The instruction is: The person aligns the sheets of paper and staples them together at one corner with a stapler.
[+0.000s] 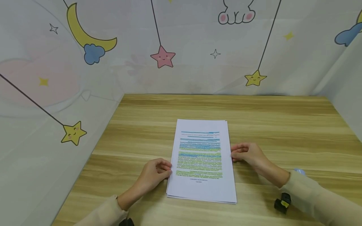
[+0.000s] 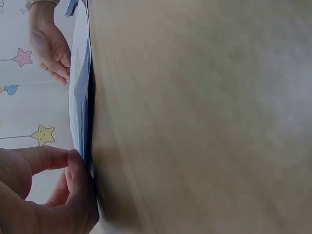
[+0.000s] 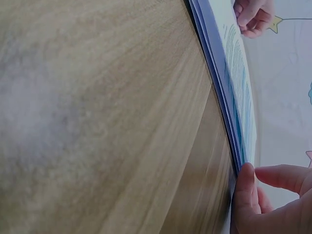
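Note:
A stack of printed paper sheets lies on the wooden table, its top page marked with blue and green-yellow highlighting. The sheet edges are slightly uneven at the lower end. My left hand is at the left long edge, its thumb and fingertips touching the paper's side. Opposite and somewhat farther up, my right hand has its fingertips against the right edge. Close up in the left wrist view, fingertips meet the stack's edge. Several layered sheets show in the right wrist view beside my right fingertips.
The wooden table reaches back to a white cloth backdrop printed with stars and moons. A small light-blue object is partly hidden behind the right sleeve. A black device with a yellow patch sits below the right wrist.

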Tool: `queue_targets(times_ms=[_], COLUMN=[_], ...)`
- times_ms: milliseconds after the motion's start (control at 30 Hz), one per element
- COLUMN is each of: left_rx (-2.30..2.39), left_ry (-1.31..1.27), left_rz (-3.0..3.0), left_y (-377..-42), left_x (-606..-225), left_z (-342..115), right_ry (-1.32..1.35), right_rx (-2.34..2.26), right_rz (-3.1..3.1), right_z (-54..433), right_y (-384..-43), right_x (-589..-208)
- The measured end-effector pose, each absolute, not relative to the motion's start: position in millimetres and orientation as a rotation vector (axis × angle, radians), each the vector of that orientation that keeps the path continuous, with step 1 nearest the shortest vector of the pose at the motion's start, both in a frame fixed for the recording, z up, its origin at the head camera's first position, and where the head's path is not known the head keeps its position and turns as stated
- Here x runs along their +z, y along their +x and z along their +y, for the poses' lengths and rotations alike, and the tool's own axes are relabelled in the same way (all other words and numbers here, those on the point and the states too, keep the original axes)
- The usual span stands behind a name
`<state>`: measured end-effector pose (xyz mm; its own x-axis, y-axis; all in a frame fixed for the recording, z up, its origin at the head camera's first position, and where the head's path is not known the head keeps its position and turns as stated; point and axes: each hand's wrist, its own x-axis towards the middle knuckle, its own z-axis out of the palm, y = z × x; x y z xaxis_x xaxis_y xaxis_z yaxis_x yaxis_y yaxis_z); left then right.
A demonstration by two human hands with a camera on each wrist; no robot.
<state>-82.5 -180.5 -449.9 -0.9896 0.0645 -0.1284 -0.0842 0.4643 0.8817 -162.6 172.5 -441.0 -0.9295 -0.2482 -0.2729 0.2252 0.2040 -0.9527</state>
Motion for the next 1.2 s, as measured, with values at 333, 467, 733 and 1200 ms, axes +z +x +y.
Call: queue_targets(times_ms=[333,467,733,1200], left_rx=[1.497,1.471,1.397,1.376], left_ry=[0.032,0.065,0.079,-0.026], left_rz=[2.692,2.773,2.816,2.819], left_y=[-105.0,-122.3,-157.8,-209.3], left_x=[-443.4,-439.3,-428.7,-430.2], left_z=[-182.8,-187.0,-193.6,-182.4], right_ry=[-0.004,0.005,0.015,0.070], right_rx=[-1.798,-1.786,-1.775,-1.765], right_rz=[2.126,2.157,2.198,2.222], right_z=[179.1,182.2,186.3,180.2], right_y=[-170.1,-177.4,-196.3,-221.4], right_x=[-436.8,-433.2,-424.7,-421.5])
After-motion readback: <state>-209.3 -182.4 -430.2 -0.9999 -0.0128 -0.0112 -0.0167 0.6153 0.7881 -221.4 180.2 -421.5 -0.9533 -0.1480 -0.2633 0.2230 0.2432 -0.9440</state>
